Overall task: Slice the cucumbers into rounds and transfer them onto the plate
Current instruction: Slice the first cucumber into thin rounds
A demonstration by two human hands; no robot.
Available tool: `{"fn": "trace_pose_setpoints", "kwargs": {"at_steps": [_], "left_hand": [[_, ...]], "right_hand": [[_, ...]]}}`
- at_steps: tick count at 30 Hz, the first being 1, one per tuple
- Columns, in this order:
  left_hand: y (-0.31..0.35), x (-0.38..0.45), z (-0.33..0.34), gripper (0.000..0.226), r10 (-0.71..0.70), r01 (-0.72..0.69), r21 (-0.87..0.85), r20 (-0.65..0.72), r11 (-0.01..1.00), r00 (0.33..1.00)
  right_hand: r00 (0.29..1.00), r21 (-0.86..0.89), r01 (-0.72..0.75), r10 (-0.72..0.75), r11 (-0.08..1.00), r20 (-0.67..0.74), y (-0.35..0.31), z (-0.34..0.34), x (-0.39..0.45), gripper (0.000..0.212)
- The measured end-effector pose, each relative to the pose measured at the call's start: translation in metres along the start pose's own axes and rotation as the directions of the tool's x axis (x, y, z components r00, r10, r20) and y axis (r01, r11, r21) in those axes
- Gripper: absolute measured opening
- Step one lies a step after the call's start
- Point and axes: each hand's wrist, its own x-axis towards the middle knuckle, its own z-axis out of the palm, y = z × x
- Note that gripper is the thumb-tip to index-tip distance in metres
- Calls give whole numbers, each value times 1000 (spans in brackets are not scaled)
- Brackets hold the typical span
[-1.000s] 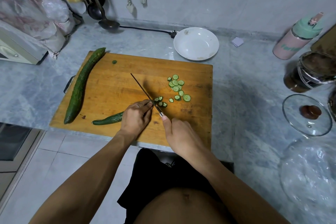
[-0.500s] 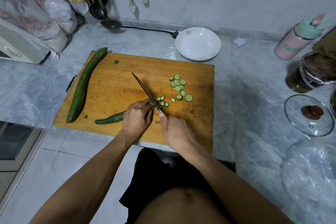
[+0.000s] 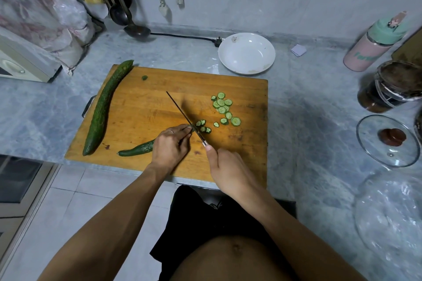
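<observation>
A grey marble counter (image 3: pixel 308 109) runs along a pale wall, with a wooden cutting board (image 3: pixel 141 109) lying at its front edge. On the board, the left hand (image 3: pixel 170 147) has its fingers curled down over the cut end of a partly sliced cucumber (image 3: pixel 137 150), pinning it to the wood; its tapered tail points out to the left. The right hand (image 3: pixel 228 171) is closed around the handle of a knife (image 3: pixel 182 114), thumb lying along the top, and the blade slants up and left with its edge right against the left fingertips. Just right of the blade sits a small cluster of fresh rounds (image 3: pixel 204 126), and farther right and up a looser scatter of slices (image 3: pixel 222 106). A whole cucumber (image 3: pixel 102 107) lies along the board's left edge, with a tiny end piece (image 3: pixel 144 78) near its top. The white plate (image 3: pixel 246 52) stands on the counter just beyond the board's far right corner, holding no slices. To the right are a pink bottle (image 3: pixel 374 45), a dark jar (image 3: pixel 392 86) and a glass lid (image 3: pixel 388 141).
</observation>
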Motion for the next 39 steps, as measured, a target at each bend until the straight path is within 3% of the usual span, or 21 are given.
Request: {"fn": "trace_pose_setpoints", "kwargs": {"at_steps": [19,28,39], "left_hand": [[3,-2,4,27,-18,18,-2,-15,1000,1000],[23,5,-3,24,-226,226,-80,10,971,974],[28,-2,1,27,-298,301,-104,46,948,953]], "right_hand": [[999,19,-22,23,1000,-34,-4,14,24,57],[1000,45,14,-13,999,-12,8,-13,33,69],[997,93,-26,32,995,-71,28,-38,40,69]]}}
